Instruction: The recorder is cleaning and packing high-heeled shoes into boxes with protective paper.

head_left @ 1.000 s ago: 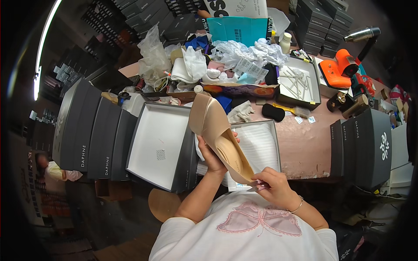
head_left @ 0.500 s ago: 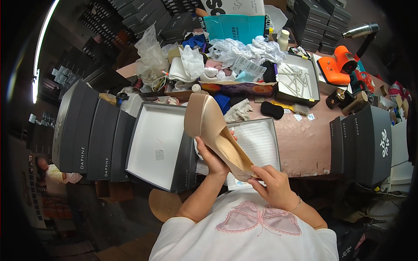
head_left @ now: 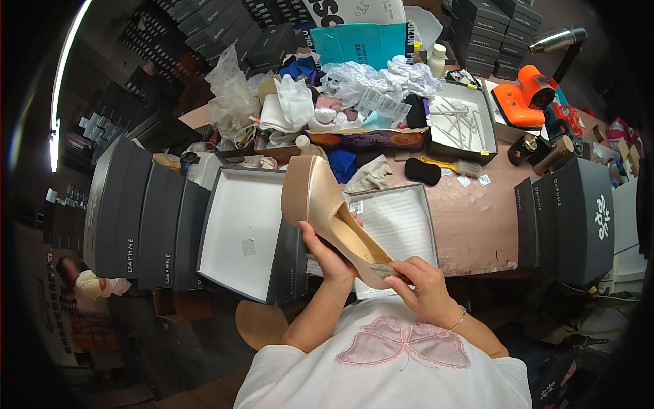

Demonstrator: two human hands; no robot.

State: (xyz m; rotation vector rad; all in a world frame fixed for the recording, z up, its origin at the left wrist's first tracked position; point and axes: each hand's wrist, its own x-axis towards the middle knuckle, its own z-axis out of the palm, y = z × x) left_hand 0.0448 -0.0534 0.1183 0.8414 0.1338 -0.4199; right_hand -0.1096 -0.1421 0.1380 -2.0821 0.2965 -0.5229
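Note:
A champagne satin platform pump (head_left: 315,204) is tilted in front of my chest, its thick platform toe up and its opening facing right. My left hand (head_left: 328,255) wraps round it from below, fingers passing behind. At the pump's low back end, my right hand (head_left: 419,281) pinches a small translucent greyish piece (head_left: 383,269) just inside the rim; its exact kind is unclear. Behind the pump lies an open shoe box (head_left: 428,221) lined with white wrapping, and left of it a dark box lid (head_left: 238,232) shows its white inside.
Stacked dark shoe boxes stand left (head_left: 146,211) and right (head_left: 569,218). Beyond are a black sponge (head_left: 422,172), a yellow-handled brush (head_left: 449,165), a crumpled cloth (head_left: 369,174), a carton of white paper (head_left: 378,78) and an orange tool (head_left: 524,99).
The pump has tipped slightly and its toe sits a little farther left and lower. My right fingers have shifted inward at the rim, and the translucent piece shows more clearly.

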